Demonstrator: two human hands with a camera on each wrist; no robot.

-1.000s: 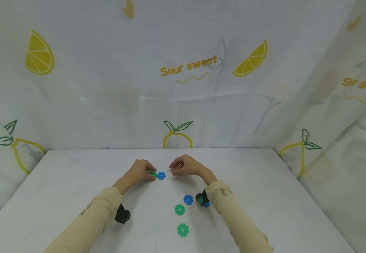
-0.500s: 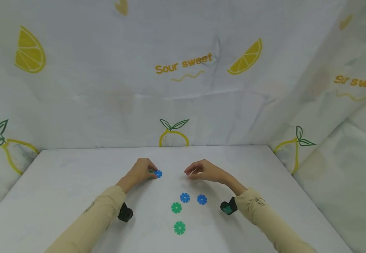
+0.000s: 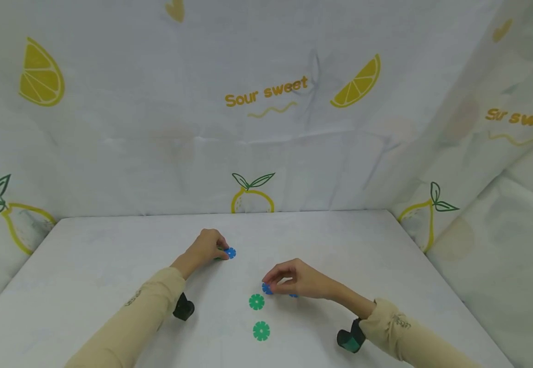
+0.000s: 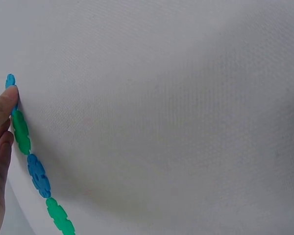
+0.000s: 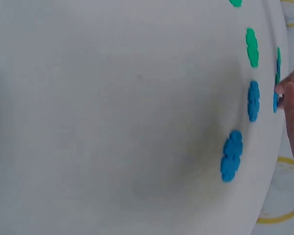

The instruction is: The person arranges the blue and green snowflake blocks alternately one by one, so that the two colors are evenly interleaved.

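One disc row (image 4: 38, 175) lies pinched in your left hand (image 3: 207, 245), while your right hand (image 3: 297, 278), narrowly parted at a blue disc (image 3: 266, 290), seemingly for pick-up, next needs a pinch.

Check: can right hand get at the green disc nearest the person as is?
Likely yes: the right hand is nearby, apparently holding nothing; in the head view nothing covers that green disc, and the other green disc, flat on the table, shouldn't block it.
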